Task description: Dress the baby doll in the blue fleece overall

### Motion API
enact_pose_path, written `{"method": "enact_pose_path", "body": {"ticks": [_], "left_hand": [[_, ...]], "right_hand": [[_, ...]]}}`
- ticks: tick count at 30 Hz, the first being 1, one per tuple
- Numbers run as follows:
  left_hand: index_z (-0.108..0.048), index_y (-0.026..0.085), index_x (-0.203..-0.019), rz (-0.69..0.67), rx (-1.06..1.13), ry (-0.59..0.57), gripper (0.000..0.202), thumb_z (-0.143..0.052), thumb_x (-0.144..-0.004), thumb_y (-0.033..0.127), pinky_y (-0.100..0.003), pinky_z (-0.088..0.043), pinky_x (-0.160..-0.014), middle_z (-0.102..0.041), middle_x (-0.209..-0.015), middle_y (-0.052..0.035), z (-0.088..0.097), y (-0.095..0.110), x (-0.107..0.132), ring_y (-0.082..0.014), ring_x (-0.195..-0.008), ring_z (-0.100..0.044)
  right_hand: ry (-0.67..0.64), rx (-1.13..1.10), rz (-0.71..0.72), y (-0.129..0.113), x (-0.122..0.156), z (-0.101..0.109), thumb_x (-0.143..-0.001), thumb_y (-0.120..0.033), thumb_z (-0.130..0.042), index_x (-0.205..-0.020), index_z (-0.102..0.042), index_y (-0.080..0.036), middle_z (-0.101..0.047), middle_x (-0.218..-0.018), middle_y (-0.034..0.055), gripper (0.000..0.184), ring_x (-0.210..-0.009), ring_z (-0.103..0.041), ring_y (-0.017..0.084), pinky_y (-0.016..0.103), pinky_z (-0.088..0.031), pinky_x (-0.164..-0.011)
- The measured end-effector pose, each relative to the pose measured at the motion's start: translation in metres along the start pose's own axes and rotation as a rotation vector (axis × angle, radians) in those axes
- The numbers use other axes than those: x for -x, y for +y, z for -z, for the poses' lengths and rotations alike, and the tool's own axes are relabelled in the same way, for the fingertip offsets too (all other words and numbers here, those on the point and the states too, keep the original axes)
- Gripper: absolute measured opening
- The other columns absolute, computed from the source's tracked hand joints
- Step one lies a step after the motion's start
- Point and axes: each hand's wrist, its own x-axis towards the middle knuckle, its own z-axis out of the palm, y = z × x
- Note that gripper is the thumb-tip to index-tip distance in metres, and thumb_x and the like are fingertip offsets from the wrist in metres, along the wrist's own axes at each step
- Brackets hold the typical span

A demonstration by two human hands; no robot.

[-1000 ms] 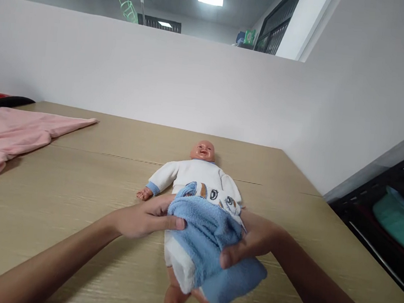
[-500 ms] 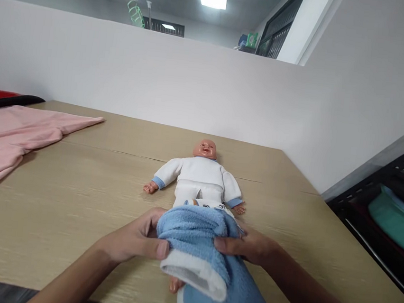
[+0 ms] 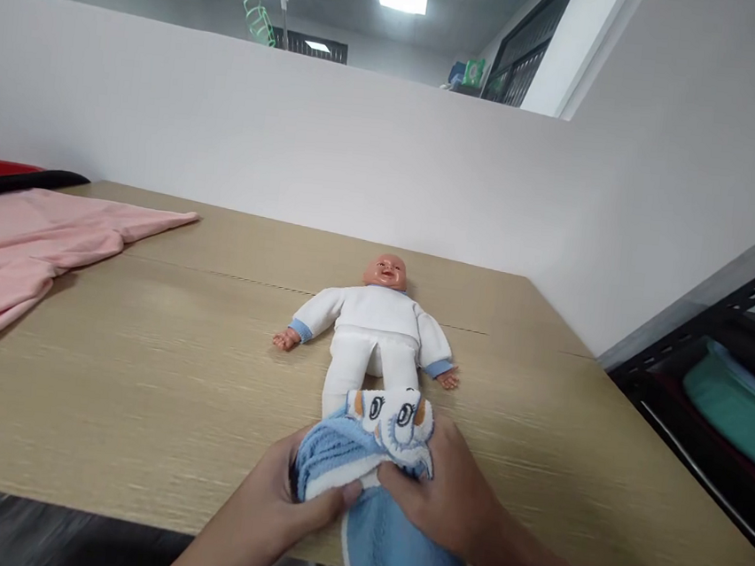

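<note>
A baby doll (image 3: 380, 310) lies on its back on the table with its head toward the wall. It has white cloth legs and a white top with blue cuffs. In front of its legs I hold a blue fleece baby garment (image 3: 406, 539) with white trim and an animal face with big eyes. My left hand (image 3: 280, 496) grips the bunched left side, thumb over the white edge. My right hand (image 3: 454, 491) grips the right side beside the face, thumb pressed on the edge. The rest of the garment hangs down past the table edge. The doll's feet are hidden.
A pink cloth (image 3: 33, 259) is spread on the left of the wooden table (image 3: 188, 372), with a red and black object (image 3: 20, 177) behind it. A white wall (image 3: 285, 132) stands behind. At right, a black rack (image 3: 692, 349) holds a green item (image 3: 739, 407).
The garment has been turned and gathered, so its animal face now shows on top. Both hands have come closer together, and more of the doll's legs shows.
</note>
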Motion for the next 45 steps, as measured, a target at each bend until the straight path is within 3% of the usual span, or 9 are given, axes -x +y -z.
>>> {"method": "enact_pose_path", "body": {"ticks": [4,8,15,19,25,30,35,40,45], "left_hand": [[-0.061,0.024,-0.142,-0.039,-0.130,0.144,0.057,-0.066,-0.100,0.062,-0.047,-0.042,-0.118,-0.067,-0.146,-0.0117,-0.006,-0.007,-0.013,-0.0343,-0.136,-0.058],[-0.063,0.021,-0.126,-0.098,-0.236,0.152,0.043,-0.057,-0.105,0.058,-0.040,-0.050,-0.098,-0.074,-0.119,-0.0096,-0.007,-0.008,-0.026,-0.0300,-0.110,-0.068],[-0.059,0.021,-0.107,-0.151,-0.414,0.236,0.033,-0.054,-0.107,0.054,-0.035,-0.045,-0.083,-0.071,-0.098,-0.0046,0.000,-0.003,-0.051,-0.0272,-0.093,-0.065],[-0.058,0.022,-0.110,-0.138,-0.436,0.243,0.033,-0.055,-0.106,0.055,-0.035,-0.044,-0.084,-0.072,-0.102,-0.0052,0.005,0.005,-0.052,-0.0281,-0.095,-0.066],[-0.056,0.025,-0.121,-0.050,-0.352,0.135,0.039,-0.051,-0.107,0.061,-0.036,-0.046,-0.089,-0.074,-0.111,-0.0053,0.006,0.003,-0.018,-0.0292,-0.102,-0.067],[-0.056,0.023,-0.128,0.082,-0.564,0.136,0.040,-0.048,-0.106,0.054,-0.048,-0.044,-0.094,-0.074,-0.113,-0.0142,0.004,-0.013,-0.008,-0.0394,-0.107,-0.064],[-0.062,0.022,-0.128,-0.047,-0.655,0.182,0.031,-0.052,-0.100,0.033,-0.053,-0.038,-0.106,-0.075,-0.123,-0.0140,-0.003,-0.027,-0.020,-0.0375,-0.115,-0.064],[-0.060,0.022,-0.134,-0.187,-0.568,0.295,0.035,-0.049,-0.103,0.032,-0.055,-0.040,-0.106,-0.071,-0.127,-0.0151,-0.010,-0.042,-0.023,-0.0368,-0.119,-0.063],[-0.060,0.022,-0.127,-0.245,-0.375,0.256,0.029,-0.046,-0.110,0.041,-0.045,-0.047,-0.102,-0.069,-0.128,-0.0156,0.000,-0.041,-0.024,-0.0325,-0.116,-0.063]], "right_hand": [[-0.023,0.083,-0.082,0.010,-0.003,-0.006,-0.081,-0.017,-0.068,-0.106,-0.080,-0.023,-0.084,-0.105,0.0080,0.029,-0.098,-0.080,0.030,0.039,-0.063,-0.091],[-0.022,0.117,-0.126,0.022,-0.008,-0.008,-0.083,-0.016,-0.069,-0.098,-0.079,-0.021,-0.084,-0.101,0.0081,0.019,-0.094,-0.080,0.029,0.038,-0.062,-0.086],[0.027,0.146,-0.096,0.046,-0.030,-0.006,-0.085,-0.017,-0.069,-0.094,-0.077,-0.020,-0.083,-0.096,0.0066,0.012,-0.090,-0.078,0.026,0.036,-0.060,-0.084],[-0.021,0.126,-0.101,0.035,-0.039,-0.001,-0.086,-0.020,-0.069,-0.095,-0.078,-0.020,-0.083,-0.099,0.0063,0.012,-0.090,-0.078,0.026,0.037,-0.059,-0.087],[-0.217,0.005,-0.080,-0.002,-0.030,-0.002,-0.082,-0.016,-0.069,-0.088,-0.072,-0.025,-0.082,-0.096,-0.0002,0.011,-0.081,-0.075,0.022,0.032,-0.058,-0.080],[-0.270,0.207,-0.124,0.004,-0.023,-0.016,-0.080,-0.020,-0.071,-0.102,-0.074,-0.027,-0.077,-0.111,0.0047,0.023,-0.100,-0.074,0.028,0.039,-0.058,-0.093],[-0.280,0.371,-0.224,0.012,-0.018,-0.021,-0.080,-0.024,-0.073,-0.141,-0.064,-0.021,-0.066,-0.139,0.0166,0.062,-0.122,-0.067,0.038,0.052,-0.054,-0.107],[-0.285,0.293,-0.218,0.014,-0.017,-0.017,-0.078,-0.015,-0.068,-0.119,-0.071,-0.023,-0.070,-0.126,0.0107,0.042,-0.112,-0.070,0.030,0.046,-0.056,-0.101],[-0.170,0.045,-0.124,0.033,-0.017,-0.016,-0.080,-0.017,-0.073,-0.115,-0.072,-0.024,-0.077,-0.116,0.0073,0.036,-0.107,-0.073,0.029,0.043,-0.059,-0.098]]}}
